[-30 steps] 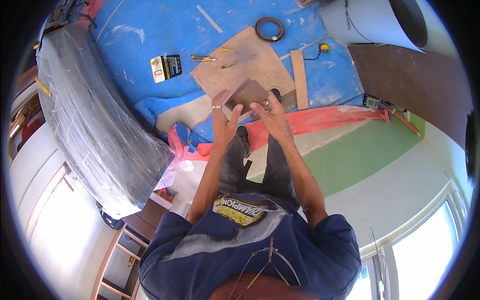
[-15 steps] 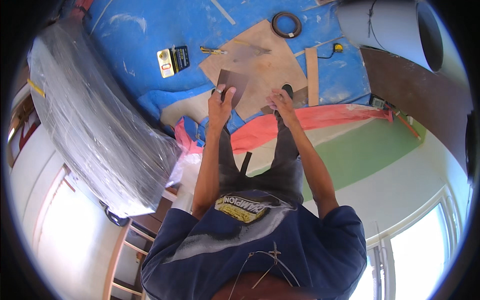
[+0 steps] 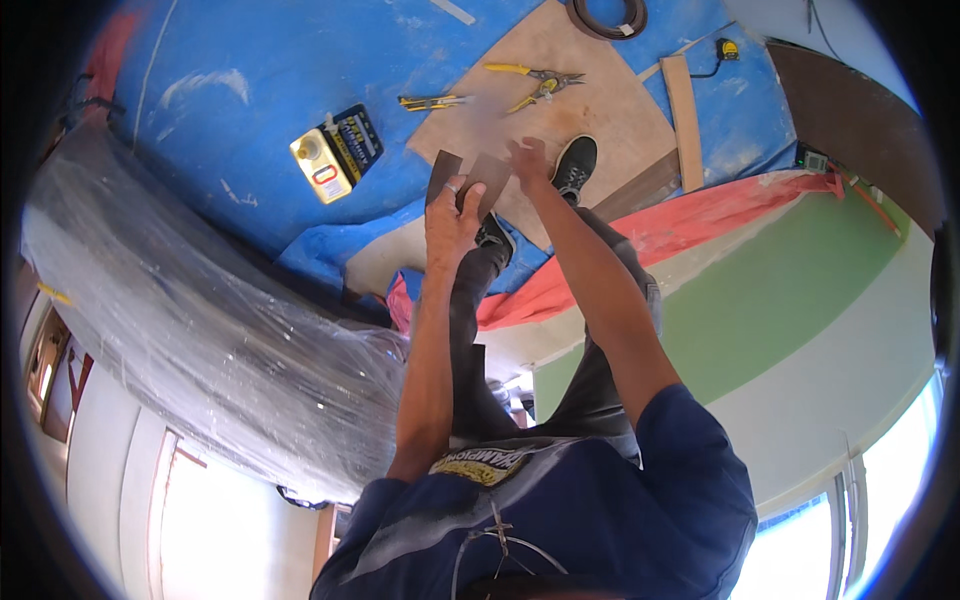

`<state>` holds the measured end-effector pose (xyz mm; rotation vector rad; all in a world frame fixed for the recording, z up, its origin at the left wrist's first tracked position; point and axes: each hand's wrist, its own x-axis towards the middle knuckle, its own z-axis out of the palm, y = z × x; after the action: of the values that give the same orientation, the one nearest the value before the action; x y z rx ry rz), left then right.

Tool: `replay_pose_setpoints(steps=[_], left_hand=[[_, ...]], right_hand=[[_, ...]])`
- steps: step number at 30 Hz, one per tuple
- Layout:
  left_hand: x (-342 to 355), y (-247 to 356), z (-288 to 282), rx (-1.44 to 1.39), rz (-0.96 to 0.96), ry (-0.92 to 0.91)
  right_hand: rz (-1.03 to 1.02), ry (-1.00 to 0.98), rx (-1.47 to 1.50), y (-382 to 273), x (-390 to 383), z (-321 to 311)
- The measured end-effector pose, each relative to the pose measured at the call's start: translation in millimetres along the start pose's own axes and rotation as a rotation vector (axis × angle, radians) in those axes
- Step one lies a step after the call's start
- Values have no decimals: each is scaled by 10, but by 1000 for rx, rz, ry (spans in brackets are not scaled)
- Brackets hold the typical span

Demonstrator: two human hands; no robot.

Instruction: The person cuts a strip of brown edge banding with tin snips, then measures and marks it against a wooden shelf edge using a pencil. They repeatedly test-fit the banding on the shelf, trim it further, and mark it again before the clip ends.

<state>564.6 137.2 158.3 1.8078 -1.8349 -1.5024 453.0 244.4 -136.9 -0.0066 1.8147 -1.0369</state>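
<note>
My left hand [image 3: 450, 225] is closed on flat dark brown pieces [image 3: 488, 178], thumb on their front. My right hand [image 3: 530, 160] is just right of them, fingers slightly curled and apart, holding nothing visible. Beyond the hands, yellow-handled snips [image 3: 545, 88] and a yellow utility knife [image 3: 425, 104] lie on a light plywood sheet [image 3: 630, 115]. A metal tin with a dark label [image 3: 325, 165] lies left of my hands on blue floor covering [image 3: 240, 150].
A brown coil [image 3: 635, 22], a yellow tape measure [image 3: 728, 50] and a wooden strip [image 3: 682, 125] lie at the upper right. Plastic-wrapped bulky material [image 3: 200, 330] borders the left. Pink sheeting [image 3: 720, 210] runs across the right. My shoes [image 3: 575, 165] stand at the plywood.
Earlier both hands held the brown piece; my right hand has let go and moved slightly up and left. My left hand now shows two separated pieces. The view has shifted forward.
</note>
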Motion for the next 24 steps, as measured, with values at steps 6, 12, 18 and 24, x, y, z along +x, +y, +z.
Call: replay_pose_setpoints(steps=[6,12,18,24], left_hand=[[782,-474,338,194,-11,-154],[1267,-538,653,381,-70,-484],[1717,-365,876,624,46,-590],[2229,-209,1155,629,233,-667]], right_hand=[[86,185,-265,66,1148,268],[92,281,-588,-158,1451,-2],[-141,-14,-890,-641,1924,-1367],[-472,25,-1317,-1292,2223,-2066]])
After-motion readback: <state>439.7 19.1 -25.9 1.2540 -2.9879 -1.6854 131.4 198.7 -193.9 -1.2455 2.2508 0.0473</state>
